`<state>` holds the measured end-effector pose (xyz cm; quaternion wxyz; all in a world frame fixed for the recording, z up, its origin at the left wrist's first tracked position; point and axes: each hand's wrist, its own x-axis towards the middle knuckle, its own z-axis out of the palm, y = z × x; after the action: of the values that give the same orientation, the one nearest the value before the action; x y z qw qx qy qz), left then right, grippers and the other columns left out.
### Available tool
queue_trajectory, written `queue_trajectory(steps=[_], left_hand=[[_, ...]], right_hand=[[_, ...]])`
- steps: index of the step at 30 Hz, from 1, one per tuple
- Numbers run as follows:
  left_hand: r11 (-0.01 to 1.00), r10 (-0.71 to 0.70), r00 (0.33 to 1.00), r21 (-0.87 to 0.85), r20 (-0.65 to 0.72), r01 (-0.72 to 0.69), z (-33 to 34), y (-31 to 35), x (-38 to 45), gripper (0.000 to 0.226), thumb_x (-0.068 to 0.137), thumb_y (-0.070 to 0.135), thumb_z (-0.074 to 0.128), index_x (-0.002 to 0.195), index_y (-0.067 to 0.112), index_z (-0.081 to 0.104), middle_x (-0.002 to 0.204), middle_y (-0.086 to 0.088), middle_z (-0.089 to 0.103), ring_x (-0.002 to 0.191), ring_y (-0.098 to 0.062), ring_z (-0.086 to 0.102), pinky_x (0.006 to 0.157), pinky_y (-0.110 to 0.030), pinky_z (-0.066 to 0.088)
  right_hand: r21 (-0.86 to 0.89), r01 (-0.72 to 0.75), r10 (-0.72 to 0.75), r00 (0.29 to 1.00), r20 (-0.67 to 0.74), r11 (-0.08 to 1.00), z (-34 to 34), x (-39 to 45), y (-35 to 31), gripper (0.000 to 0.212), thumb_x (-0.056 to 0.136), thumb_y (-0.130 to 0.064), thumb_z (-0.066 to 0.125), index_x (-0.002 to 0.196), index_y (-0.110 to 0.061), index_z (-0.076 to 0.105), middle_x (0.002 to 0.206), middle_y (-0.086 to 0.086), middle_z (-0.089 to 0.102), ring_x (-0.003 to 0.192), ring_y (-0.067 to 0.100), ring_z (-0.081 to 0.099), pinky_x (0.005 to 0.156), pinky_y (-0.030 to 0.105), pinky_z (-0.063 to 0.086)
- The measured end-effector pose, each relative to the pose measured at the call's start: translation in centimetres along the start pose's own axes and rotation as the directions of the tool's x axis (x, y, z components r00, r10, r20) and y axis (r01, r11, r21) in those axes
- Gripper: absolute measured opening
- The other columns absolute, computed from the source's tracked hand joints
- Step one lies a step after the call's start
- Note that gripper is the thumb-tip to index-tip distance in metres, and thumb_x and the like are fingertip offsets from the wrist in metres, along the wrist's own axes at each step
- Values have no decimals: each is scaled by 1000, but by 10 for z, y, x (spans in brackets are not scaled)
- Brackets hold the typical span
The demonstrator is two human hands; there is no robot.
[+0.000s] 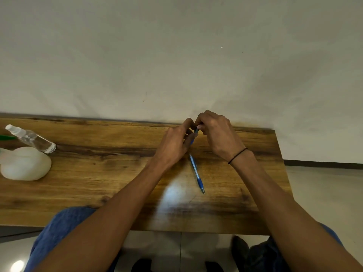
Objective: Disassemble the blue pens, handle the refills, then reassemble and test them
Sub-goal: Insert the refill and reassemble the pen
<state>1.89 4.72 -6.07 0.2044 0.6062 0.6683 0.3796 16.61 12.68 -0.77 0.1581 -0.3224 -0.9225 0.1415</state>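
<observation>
Both of my hands meet near the far edge of the wooden table (98, 173). Between them I hold a blue pen (194, 135), mostly hidden by fingers. My left hand (174, 142) grips its lower part. My right hand (216, 132) pinches its upper end. A second blue pen (197, 173) lies flat on the table just below my hands, its metal tip pointing toward me. No loose refill is visible.
At the table's left end lie a clear spray bottle (31, 138) on its side, a white rounded object (25, 163) and something green (6, 137) at the frame edge. A pale wall runs behind the table. The table's right edge drops to the floor.
</observation>
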Motion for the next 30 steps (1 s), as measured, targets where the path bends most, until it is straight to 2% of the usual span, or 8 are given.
queue_trajectory(steps=[5,8,13,19,22,24,26,30], left_hand=[[1000,-10,1000,-20,-11,10,-2,-1,-1,13,106,22,65,117,20,59,105,1,78,84,-4,70,68,-11,52],[998,-28,1000,-48,-13,27,-5,-2,-1,14,105,24,66,117,18,60,106,1,79,86,-5,72,72,-17,60],[969,-162,987,-191,-22,155,-18,2,6,21,97,28,77,112,24,63,97,12,77,87,3,75,70,-13,59],[938,-272,955,-254,-115,237,-51,-2,18,36,88,5,76,113,30,67,97,11,79,84,-2,77,76,-24,65],[933,-305,935,-254,-180,256,-59,-5,21,29,96,0,66,109,26,70,96,8,79,79,-5,78,76,-30,66],[941,-293,939,-227,-181,250,-60,-4,20,25,100,1,63,109,23,71,96,6,79,78,-5,77,77,-32,66],[959,-246,954,-187,-172,214,-60,0,19,21,100,3,62,110,19,72,96,4,78,77,-6,77,76,-30,65],[977,-178,966,-148,-189,151,-62,13,24,18,100,5,64,107,20,72,94,5,77,74,-4,75,69,-19,60]], right_hand=[[142,-99,104,994,-31,985,3,2,-2,7,98,-9,68,92,-12,65,90,4,67,78,22,65,71,47,58],[329,-205,217,976,2,922,8,1,-1,5,94,-13,76,95,-10,72,92,4,71,85,20,69,77,43,61],[525,-210,303,948,-97,825,14,5,-7,5,97,-12,71,97,-8,69,91,-1,72,87,5,68,75,21,55],[654,-96,308,926,-218,751,-4,14,-23,13,110,-17,50,112,-7,59,91,1,71,90,14,74,83,40,62],[785,-41,371,896,-245,618,-23,18,-40,23,114,-15,40,113,1,55,79,19,52,66,27,62,63,44,59],[862,-23,434,870,-232,506,-40,22,-53,29,115,-18,36,103,1,55,73,25,41,54,21,41,48,35,37],[928,-24,493,852,-176,372,-57,27,-64,40,115,-25,34,87,-4,54,65,16,38,49,12,30,45,25,23],[996,-5,513,857,-41,88,-86,30,-81,53,113,-31,33,65,-13,44,53,1,33,43,10,22,44,22,19]])
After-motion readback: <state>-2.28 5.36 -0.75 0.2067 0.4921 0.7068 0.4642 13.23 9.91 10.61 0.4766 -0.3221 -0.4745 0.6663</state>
